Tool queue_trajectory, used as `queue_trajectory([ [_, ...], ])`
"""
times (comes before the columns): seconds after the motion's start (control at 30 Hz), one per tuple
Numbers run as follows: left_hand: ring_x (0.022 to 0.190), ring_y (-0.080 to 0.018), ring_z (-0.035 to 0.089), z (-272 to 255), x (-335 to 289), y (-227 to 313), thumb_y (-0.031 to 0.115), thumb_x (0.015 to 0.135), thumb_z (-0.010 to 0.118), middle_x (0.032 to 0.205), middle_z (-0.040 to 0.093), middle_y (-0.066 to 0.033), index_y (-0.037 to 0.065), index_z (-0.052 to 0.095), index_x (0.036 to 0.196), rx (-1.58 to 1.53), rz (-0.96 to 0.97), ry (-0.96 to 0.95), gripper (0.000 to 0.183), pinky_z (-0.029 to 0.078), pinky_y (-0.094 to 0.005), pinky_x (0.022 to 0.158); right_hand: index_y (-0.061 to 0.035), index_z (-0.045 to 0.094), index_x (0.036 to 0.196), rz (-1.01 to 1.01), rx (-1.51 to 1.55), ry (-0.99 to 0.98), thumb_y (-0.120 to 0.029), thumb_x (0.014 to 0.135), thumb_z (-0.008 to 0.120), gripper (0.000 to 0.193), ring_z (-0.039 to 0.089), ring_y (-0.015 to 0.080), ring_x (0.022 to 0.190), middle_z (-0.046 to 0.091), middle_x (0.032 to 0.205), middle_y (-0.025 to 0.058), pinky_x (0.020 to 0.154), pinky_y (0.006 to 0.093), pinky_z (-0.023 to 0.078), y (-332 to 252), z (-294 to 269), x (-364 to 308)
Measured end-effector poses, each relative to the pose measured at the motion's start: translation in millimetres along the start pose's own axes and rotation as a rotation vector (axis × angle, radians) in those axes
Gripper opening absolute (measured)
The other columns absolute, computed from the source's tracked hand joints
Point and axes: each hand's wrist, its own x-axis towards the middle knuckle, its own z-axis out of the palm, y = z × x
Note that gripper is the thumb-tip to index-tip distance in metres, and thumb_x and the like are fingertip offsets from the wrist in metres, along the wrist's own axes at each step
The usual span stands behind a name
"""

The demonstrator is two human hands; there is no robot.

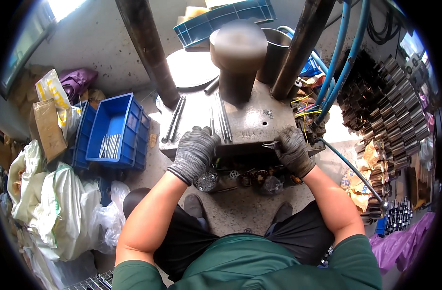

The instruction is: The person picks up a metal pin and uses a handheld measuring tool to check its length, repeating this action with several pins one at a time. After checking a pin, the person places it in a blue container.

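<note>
My left hand (pixel 197 149), in a grey knitted glove, is at the front edge of a metal machine table (pixel 247 130). Its fingers are curled, and whatever they may hold is hidden. Just beyond it several slim metal rods (pixel 222 118) lie on the table, with another group of dark and shiny rods (pixel 174 120) to the left. My right hand (pixel 294 152), in a darker, worn glove, is closed at the table's front right corner. Small shiny metal prongs (pixel 269 144) stick out leftward from its fingertips. A few tiny metal bits (pixel 268 113) lie near a hole in the table.
A thick cylindrical ram (pixel 238 53) rises at the table's middle between two dark posts (pixel 148 53). Blue crates (pixel 129 116), one with rods (pixel 110 146), stand left near white sacks (pixel 68 208). Blue hoses (pixel 339 63) and stacked metal tubes (pixel 400 106) are right.
</note>
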Motion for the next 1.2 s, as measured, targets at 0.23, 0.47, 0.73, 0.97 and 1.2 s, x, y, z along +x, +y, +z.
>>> queue_trajectory([
  [0.23,0.097,-0.0248,0.062,-10.7,-0.3,-0.3,0.002,0.089,0.073,0.105,0.061,-0.0111,0.007,0.073,0.113,-0.661,-0.08,0.618,0.024,0.052,-0.0353,0.084,-0.0046,0.059,0.088,0.342,0.282,0.083,-0.002,0.08,0.072,0.016,0.059,0.0359,0.072,0.059,0.08,0.0165,0.069,0.0407,0.051,-2.1,-5.4,2.5],
  [0.47,0.087,-0.0145,0.06,-1.0,24.2,-14.4,0.007,0.099,0.067,0.096,0.064,-0.0041,0.002,0.067,0.116,-1.055,-0.286,0.655,0.018,0.051,-0.0301,0.084,-0.0024,0.062,0.095,0.72,0.876,0.239,-0.003,0.087,0.074,0.015,0.06,0.0102,0.075,0.065,0.083,0.0018,0.069,0.0282,0.051,3.7,-6.6,7.3],
  [0.73,0.066,-0.0079,0.057,36.5,48.7,19.0,0.019,0.108,0.055,0.089,0.064,-0.0022,0.006,0.057,0.113,-1.608,-0.423,0.403,0.014,0.051,-0.0217,0.062,-0.0053,0.059,0.103,1.033,1.289,0.2,-0.006,0.09,0.075,0.021,0.063,0.0134,0.065,0.066,0.078,0.0044,0.059,0.0252,0.05,-20.9,-22.1,13.3],
  [0.97,0.067,-0.0041,0.053,12.5,38.4,80.6,0.013,0.101,0.066,0.09,0.067,0.0006,0.005,0.068,0.112,-1.596,-0.284,0.116,0.014,0.047,-0.021,0.062,-0.0047,0.06,0.105,1.03,1.473,0.074,-0.009,0.089,0.076,0.024,0.064,0.0141,0.073,0.066,0.084,0.0059,0.064,0.0266,0.052,-45.8,-31.0,15.5],
  [1.2,0.069,-0.0044,0.053,14.9,46.0,90.9,0.014,0.101,0.064,0.084,0.063,0.0021,0.006,0.065,0.109,-1.643,-0.176,-0.028,0.011,0.048,-0.0212,0.064,-0.0027,0.061,0.108,1.07,1.491,0.042,-0.005,0.085,0.078,0.029,0.066,0.0144,0.073,0.067,0.09,0.0062,0.065,0.0264,0.056,-57.0,-36.7,18.3],
])
